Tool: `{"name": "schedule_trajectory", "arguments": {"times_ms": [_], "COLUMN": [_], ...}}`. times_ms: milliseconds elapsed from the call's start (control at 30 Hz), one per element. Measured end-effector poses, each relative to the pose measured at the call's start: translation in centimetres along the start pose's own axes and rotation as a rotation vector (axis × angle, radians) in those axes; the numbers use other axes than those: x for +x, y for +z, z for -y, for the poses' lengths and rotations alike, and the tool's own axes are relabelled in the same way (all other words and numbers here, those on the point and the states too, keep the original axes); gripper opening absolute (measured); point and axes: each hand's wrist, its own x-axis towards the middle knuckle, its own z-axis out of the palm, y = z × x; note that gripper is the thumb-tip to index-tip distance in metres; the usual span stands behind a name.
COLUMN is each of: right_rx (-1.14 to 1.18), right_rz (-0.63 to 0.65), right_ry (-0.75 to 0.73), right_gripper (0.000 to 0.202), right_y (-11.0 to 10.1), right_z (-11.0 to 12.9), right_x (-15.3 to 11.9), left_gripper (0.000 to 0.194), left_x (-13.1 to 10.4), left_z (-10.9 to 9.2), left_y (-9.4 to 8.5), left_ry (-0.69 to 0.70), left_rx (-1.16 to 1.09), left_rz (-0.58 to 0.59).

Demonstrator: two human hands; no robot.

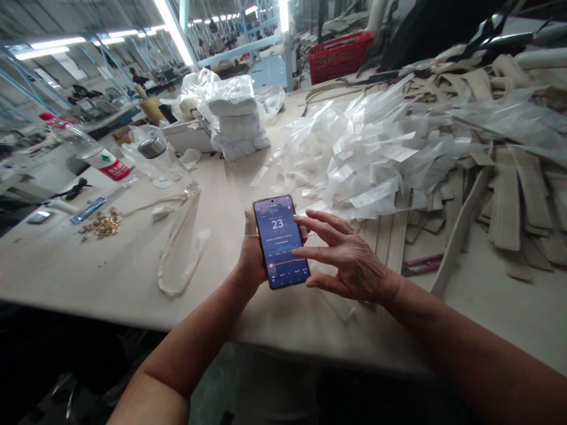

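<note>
A smartphone (283, 251) with a lit blue screen showing a large "23" is held over the front part of the table. My left hand (253, 260) is closed around its left side and back, with a pale wrap on the thumb; the fingers behind the phone are mostly hidden. Over the screen's right side, my right hand (349, 257) has its fingers spread and holds nothing. Its index and middle fingertips are at the glass; whether they touch it I cannot tell.
Clear plastic strips (367, 153) and beige fabric straps (509, 195) are heaped on the right. Wrapped white bundles (237, 118) stand at the back. Leftward are a plastic bottle (104, 159), a glass jar (170, 165) and small gold-coloured pieces (104, 226). A red basket (339, 58) stands behind.
</note>
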Motion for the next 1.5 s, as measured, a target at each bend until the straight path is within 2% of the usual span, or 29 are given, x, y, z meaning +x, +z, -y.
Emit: {"name": "schedule_trajectory", "arguments": {"times_ms": [167, 367, 633, 900, 1167, 1500], "right_rx": [-0.018, -0.041, -0.007, 0.013, 0.001, -0.003], "right_rz": [-0.083, -0.197, -0.203, -0.205, -0.2, -0.191], "right_ry": [0.003, 0.108, 0.169, 0.177, 0.181, 0.168], "right_gripper": [0.055, 0.057, 0.058, 0.057, 0.058, 0.056], "right_y": [-0.2, -0.4, 0.0, 0.1, 0.3, 0.3], "right_z": [0.2, 0.2, -0.2, -0.2, -0.3, -0.4], "right_x": [0.0, 0.0, -0.2, -0.1, -0.2, -0.1], "left_gripper": [0.091, 0.091, 0.094, 0.093, 0.094, 0.099], "left_x": [-0.2, -0.6, -0.9, -1.1, -1.0, -1.1], "left_z": [0.2, 0.4, 0.5, 0.5, 0.5, 0.4], "left_y": [-0.2, 0.6, 0.6, 0.4, 0.2, 1.0], "left_ry": [0.03, 0.072, 0.066, 0.08, 0.074, 0.08], "left_rx": [0.045, 0.083, 0.104, 0.135, 0.122, 0.116], "left_rz": [0.055, 0.129, 0.135, 0.172, 0.157, 0.149]}}
